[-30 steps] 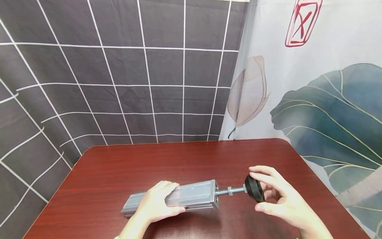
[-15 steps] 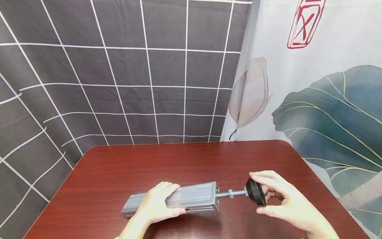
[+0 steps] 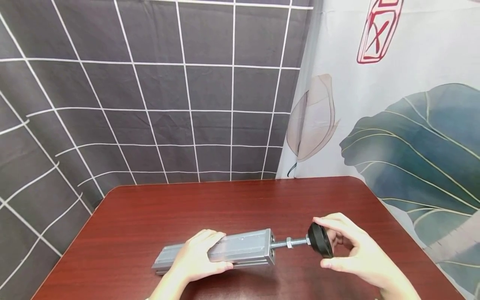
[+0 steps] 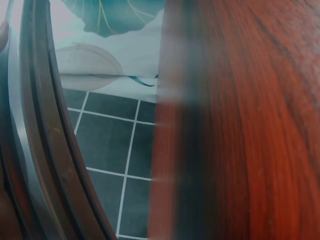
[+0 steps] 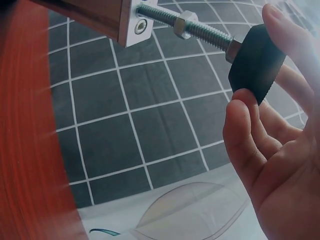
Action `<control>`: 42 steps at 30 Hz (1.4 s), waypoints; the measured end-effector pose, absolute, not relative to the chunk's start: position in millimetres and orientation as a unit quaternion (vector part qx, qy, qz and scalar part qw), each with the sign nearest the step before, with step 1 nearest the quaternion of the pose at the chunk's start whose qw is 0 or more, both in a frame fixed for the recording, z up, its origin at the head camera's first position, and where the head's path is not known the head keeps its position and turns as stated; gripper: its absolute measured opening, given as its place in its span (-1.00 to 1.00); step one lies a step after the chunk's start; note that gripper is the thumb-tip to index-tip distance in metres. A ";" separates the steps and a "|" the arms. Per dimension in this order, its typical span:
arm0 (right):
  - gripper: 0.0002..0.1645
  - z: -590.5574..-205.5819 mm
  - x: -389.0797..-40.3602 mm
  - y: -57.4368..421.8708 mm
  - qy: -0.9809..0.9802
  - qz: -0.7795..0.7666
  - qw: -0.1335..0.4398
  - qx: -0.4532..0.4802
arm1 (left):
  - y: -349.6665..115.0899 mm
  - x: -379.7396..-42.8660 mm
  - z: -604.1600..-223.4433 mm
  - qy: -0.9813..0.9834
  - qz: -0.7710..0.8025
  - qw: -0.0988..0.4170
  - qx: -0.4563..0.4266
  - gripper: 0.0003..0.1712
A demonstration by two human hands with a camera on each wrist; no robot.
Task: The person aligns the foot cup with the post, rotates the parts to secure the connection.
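A grooved metal bar [image 3: 243, 246] lies lengthwise over the tabletop [image 3: 210, 204], its right end angled slightly farther from the person than its left; whether its underside touches the wood I cannot tell. The left hand [image 3: 198, 256] grips the metal bar near its middle, fingers reaching over the top and the thumb lying along the near side. From the right end of the metal bar sticks out a threaded rod [image 3: 300, 241]. A nut [image 3: 289, 242] sits partway along it, apart from the bar's end plate [image 5: 136, 24], and a screw head [image 5: 141, 26] shows in that plate just beside the rod. At the rod's outer end, to the right of the metal bar, is a black foot [image 3: 320, 241], its wide face turned away from the bar. The right hand [image 3: 348, 246] has its grip on this foot, pinching the rim between fingers and thumb. Beyond the metal bar, past the far edge of the tabletop, hangs a grey cloth [image 3: 210, 87] with white grid lines; to its right, a white cloth [image 3: 346, 89] carries printed leaves.
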State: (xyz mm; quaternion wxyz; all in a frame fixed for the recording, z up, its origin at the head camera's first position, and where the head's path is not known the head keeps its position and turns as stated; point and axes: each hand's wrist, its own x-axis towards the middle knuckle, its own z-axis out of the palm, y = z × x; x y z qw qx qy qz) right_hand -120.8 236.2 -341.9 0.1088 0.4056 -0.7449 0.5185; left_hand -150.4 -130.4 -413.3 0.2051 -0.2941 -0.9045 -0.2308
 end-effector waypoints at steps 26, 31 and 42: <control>-0.15 -339.3 -119.2 231.4 -0.789 0.494 0.144 0.336 | -128.2 -150.7 -416.7 -0.886 -0.233 0.238 -0.322 -0.31; -0.22 -339.6 -117.7 228.9 -0.806 0.487 0.154 0.299 | -127.2 -149.9 -417.2 -0.891 -0.228 0.234 -0.316 -0.30; -0.17 -342.0 -121.5 228.0 -0.772 0.515 0.169 0.332 | -126.3 -149.3 -418.2 -0.895 -0.227 0.234 -0.304 -0.29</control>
